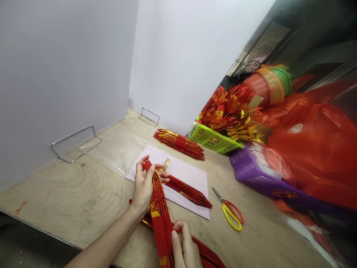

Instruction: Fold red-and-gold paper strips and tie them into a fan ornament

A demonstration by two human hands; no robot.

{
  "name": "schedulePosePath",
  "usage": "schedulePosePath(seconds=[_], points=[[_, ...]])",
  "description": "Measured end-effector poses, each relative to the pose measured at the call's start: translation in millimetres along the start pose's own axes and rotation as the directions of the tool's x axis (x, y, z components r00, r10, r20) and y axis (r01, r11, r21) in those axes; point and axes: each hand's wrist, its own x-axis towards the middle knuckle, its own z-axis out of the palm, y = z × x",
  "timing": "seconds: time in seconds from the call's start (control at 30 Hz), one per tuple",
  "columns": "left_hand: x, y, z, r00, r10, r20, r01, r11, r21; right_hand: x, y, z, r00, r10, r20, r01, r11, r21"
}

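The left hand [145, 184] is clamped on a pleated red-and-gold paper strip [161, 219] near its far end. The thumb lies along the near face; fingertips show on both sides of the strip. From this grip, the strip extends downward toward the lower edge of the view, its pleats running lengthwise.

The right hand [186, 245] is at the lower part of the strip, on its right side. Thumb and forefinger are drawn together at the strip's right edge; the remaining fingers are partly hidden. The strip therefore lies between the two hands, raised over the surface [97, 193].

A second pleated bundle [189, 190] lies to the right of the left hand, mostly on a white sheet [196, 175]. A roll of tape [166, 164] is just beyond the left hand's fingertips. A lower bundle [209, 254] passes beneath the held strip and partly behind the right hand. A far bundle [178, 144] lies beyond the sheet, well apart from both hands.

Scissors [230, 211] with one yellow and one orange handle lie right of the sheet, blades slightly parted. Farther right are a green basket [216, 139] of folded red-and-gold pieces and a purple basket [259, 184].
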Motion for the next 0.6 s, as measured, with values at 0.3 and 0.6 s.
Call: schedulePosePath(seconds=[0.3,0.6], points=[[0,-1,0.9,1.000,0.003,0.009,-0.003,1.000,0.000,5,4,-6,0.995,-0.066,0.075,0.067,0.998,-0.005],[0,3,3.3,1.000,0.017,0.013,-0.017,1.000,0.012,10,-7,-15,0.973,-0.075,0.217,0.053,0.993,0.105]])
